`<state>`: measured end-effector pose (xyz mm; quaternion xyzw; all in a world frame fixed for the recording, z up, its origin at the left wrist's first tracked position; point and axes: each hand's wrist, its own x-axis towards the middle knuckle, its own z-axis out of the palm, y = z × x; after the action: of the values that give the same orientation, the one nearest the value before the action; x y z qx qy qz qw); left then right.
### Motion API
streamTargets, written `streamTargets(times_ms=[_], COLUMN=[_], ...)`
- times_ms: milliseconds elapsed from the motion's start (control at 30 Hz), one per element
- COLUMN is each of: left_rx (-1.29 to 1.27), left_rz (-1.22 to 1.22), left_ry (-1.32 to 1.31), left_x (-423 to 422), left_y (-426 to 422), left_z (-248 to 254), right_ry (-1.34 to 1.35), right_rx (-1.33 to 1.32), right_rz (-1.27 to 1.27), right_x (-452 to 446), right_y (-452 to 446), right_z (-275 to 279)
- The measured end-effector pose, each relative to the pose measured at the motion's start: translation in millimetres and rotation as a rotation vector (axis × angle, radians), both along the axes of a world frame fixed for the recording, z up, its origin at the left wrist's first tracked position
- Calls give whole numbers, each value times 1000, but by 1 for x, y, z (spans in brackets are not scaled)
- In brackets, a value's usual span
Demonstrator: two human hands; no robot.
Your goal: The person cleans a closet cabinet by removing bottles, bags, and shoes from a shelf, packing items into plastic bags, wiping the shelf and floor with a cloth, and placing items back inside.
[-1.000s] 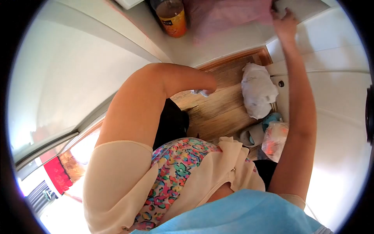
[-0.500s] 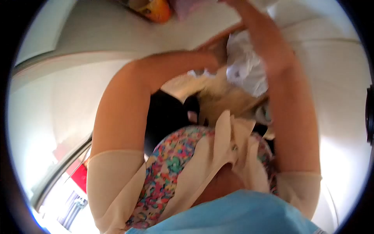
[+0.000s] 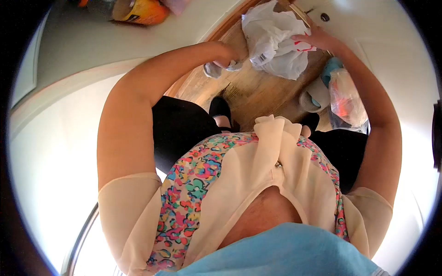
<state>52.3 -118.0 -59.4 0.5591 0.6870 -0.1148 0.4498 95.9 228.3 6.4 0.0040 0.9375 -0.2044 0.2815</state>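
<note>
A crumpled white plastic bag (image 3: 276, 50) with a barcode and red print lies over the wooden floor at the upper middle. At its right edge, the fingers of my right hand (image 3: 318, 39) grip the plastic near the red print. My left hand (image 3: 224, 54), left of the bag, is closed around a small crumpled grey-white thing (image 3: 212, 70) whose kind I cannot make out. Part of that thing is hidden behind the fingers.
A grey slipper (image 3: 313, 97) and a clear plastic bag with orange-red contents (image 3: 346, 99) are by my right forearm. An orange package (image 3: 142, 11) sits at the upper left. White walls (image 3: 60, 133) stand close on both sides, above the wooden floor (image 3: 258, 99).
My right hand has come down from the top edge onto the white plastic bag. The bag now appears higher and more spread out. The view has shifted, showing more floor.
</note>
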Motion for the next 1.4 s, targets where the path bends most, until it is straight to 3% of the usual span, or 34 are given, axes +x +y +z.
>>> streamTargets(times_ms=[33, 100, 133, 200, 233, 267, 300, 333, 367, 400, 433, 467, 500, 533, 600, 633, 700, 733, 800, 867, 933, 967, 1067, 1200, 1267, 1333, 1400], left_rx=[24, 20, -9, 13, 74, 110, 145, 242, 365, 354, 370, 378, 339, 340, 481, 466, 420, 371, 483, 596, 724, 721, 549, 402, 538, 605, 672], left_rz=[38, 57, 115, 124, 297, 625, 1067, 1519, 1822, 1810, 1766, 1724, 1442, 1433, 887, 797, 818, 839, 751, 668, 803, 803, 1117, 1215, 1042, 1022, 1004], left_ry=[-8, -33, -45, -123, -143, -197, -276, -354, -408, -410, -518, -626, -285, -291, -122, -5, -45, -80, -9, 66, -197, -195, -762, -700, -705, -716, -729], left_x=[-1, 2, 1, -22, -30, -37, -44, -47, -48, -51, -54, -55, -53, -58, -67, -57, -49, -49, -58, -66, -71, -71, -67, -48, -45, -48, -55], left_y=[0, -1, -1, 26, 32, 36, 41, 50, 58, 67, 73, 75, 75, 72, 66, 66, 64, 65, 63, 66, 68, 71, 80, 92, 94, 98, 98], left_z=[0, 4, 8, 4, 4, 4, 4, 8, 16, 33, 46, 51, 51, 31, -18, -1, 8, 11, 18, 23, 26, 32, 61, 110, 118, 120, 117], right_ry=[-205, -322, -236, -175, -178, -5, 161, 156, 265, 369, 532, 529, 416, 303, 264, 554, 462, 110, -157, -145, -134, -104, -51, 39, 60, 83, 139], right_rx=[-280, -505, -457, -337, -330, -380, -425, -421, -389, -359, -424, -417, -489, -558, -621, -366, -72, -65, 553, 613, 663, 597, 491, 461, 448, 424, 313], right_rz=[-205, -420, -406, -119, -136, -19, 96, 77, 340, 603, 595, 585, 549, 513, 378, 796, 845, 479, 382, 338, 293, 140, -29, -59, -46, -8, -117], right_x=[15, 36, 32, 4, 8, 12, 17, 17, 14, 14, 22, 25, 29, 33, 38, 34, 58, 81, 116, 161, 192, 199, 206, 198, 191, 190, 203], right_y=[-18, -23, -17, 2, -3, -9, -14, -17, -17, -15, -14, -20, -20, -21, -4, 25, 54, 62, 148, 166, 174, 162, 142, 167, 167, 167, 206], right_z=[18, 16, -10, -69, -58, -35, -14, 3, 19, 26, 26, 41, 57, 74, 72, 52, 77, 114, 35, 35, 15, 7, 18, 4, 14, 21, -8])
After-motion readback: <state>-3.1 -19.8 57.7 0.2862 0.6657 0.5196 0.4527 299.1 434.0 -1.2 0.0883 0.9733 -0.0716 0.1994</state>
